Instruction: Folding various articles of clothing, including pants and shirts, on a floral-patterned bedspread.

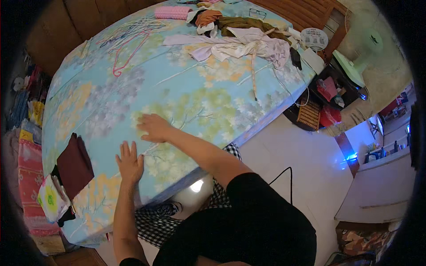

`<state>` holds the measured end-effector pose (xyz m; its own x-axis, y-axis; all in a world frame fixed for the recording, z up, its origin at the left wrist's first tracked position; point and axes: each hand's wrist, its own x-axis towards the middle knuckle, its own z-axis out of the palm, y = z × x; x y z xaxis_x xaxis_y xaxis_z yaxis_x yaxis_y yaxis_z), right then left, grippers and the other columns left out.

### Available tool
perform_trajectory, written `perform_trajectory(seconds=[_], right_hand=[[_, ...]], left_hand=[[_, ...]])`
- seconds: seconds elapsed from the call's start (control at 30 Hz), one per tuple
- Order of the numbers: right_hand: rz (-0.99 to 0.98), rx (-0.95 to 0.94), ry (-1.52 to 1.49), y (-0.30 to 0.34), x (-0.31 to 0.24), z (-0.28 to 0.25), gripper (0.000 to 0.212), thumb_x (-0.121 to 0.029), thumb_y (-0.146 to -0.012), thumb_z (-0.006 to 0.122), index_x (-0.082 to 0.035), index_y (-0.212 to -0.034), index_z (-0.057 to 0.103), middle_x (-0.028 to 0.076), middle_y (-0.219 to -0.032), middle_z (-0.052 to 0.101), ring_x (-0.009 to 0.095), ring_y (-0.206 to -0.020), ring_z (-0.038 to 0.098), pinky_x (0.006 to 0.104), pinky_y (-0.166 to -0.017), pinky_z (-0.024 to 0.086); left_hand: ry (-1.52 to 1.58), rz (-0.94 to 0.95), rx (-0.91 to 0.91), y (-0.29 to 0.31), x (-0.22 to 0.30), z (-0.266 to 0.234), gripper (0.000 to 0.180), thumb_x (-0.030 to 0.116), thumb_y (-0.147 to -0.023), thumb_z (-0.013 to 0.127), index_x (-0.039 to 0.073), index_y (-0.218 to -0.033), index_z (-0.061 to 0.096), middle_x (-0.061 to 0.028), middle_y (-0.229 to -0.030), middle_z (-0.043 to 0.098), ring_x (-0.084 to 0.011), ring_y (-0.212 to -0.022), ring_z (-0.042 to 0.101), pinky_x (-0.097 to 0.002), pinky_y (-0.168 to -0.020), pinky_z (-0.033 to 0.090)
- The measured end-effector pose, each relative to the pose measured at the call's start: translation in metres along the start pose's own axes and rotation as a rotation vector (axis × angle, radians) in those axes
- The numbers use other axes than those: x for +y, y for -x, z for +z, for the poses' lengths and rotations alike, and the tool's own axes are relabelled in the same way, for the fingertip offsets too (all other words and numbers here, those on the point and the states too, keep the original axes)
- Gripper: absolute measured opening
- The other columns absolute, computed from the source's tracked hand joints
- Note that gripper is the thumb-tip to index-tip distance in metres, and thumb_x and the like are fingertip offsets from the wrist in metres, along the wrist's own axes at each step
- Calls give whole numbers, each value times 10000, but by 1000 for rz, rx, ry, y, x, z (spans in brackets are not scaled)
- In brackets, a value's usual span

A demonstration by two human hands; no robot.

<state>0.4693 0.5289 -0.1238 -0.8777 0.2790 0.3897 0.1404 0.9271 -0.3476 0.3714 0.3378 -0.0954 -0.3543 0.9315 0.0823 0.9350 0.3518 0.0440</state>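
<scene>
Sheet: light-blue leaf-print bedsheet [111,97] spread over the bed, under both hands toward the bed's near edge.
Left hand [129,165]: palm down on the sheet, fingers spread, grip unclosed and empty.
Right hand [154,127]: palm down on the sheet, farther from the near edge; fingers apart, likewise gripping nothing.
Printed matter: dark lettering on a round white disc [314,39] by the headboard [306,15]; a yellow-green printed patch on a folded white garment [54,201].
Left edge: folded maroon cloth [74,166], nearest the left hand, with the white garment beside it.
Far edge: cluster of hangers [135,32], a pink hanger [118,57] lying nearer the hands, and a pink textured block [172,12].
Headboard end: heap of clothes [248,40], pale, olive and orange; eyeglasses [257,13] beyond it.
Off right corner: black open container [320,98] holding a pink-red packet [327,88] and smaller items, too small to identify; pale-green fan [348,68] beside it.
</scene>
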Motion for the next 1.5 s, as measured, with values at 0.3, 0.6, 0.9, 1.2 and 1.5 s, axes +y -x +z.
perform_trajectory(seconds=[0.3,0.6,0.9,1.2,1.5], right_hand=[[663,216,430,88,198,-138,550,-459,-801,540,-133,-1243,518,204,-1360,366,375,-1273,314,446,-1025,289],[1207,394,636,177,287,-212,527,-447,-821,517,-129,-1242,530,250,-1384,304,428,-1311,202,535,-1052,187],[834,360,929,141,294,-216,396,-109,-822,496,-122,-1217,518,152,-1399,332,355,-1296,289,546,-1027,234],[921,338,740,66,333,-199,273,-160,-842,482,-134,-1081,612,171,-1343,392,343,-1279,324,550,-969,312],[799,443,-18,17,276,-165,204,-170,-867,440,7,-911,530,219,-938,585,403,-876,540,435,-749,424]], left_hand=[[82,67,88,-77,108,5,582,373,-839,504,154,-1363,374,-174,-1454,225,-342,-1351,182,-563,-1057,127],[92,17,60,-99,106,6,562,340,-840,485,143,-1356,383,-121,-1461,243,-304,-1351,201,-535,-1072,116],[79,-4,61,-101,99,9,556,334,-845,481,139,-1356,384,-107,-1464,239,-303,-1351,198,-540,-1070,102],[97,15,67,-101,103,9,566,335,-828,499,135,-1347,398,-124,-1454,256,-303,-1350,200,-541,-1069,108],[117,3,93,-98,101,7,551,343,-826,495,126,-1327,423,-123,-1440,283,-303,-1340,225,-540,-1065,125]])
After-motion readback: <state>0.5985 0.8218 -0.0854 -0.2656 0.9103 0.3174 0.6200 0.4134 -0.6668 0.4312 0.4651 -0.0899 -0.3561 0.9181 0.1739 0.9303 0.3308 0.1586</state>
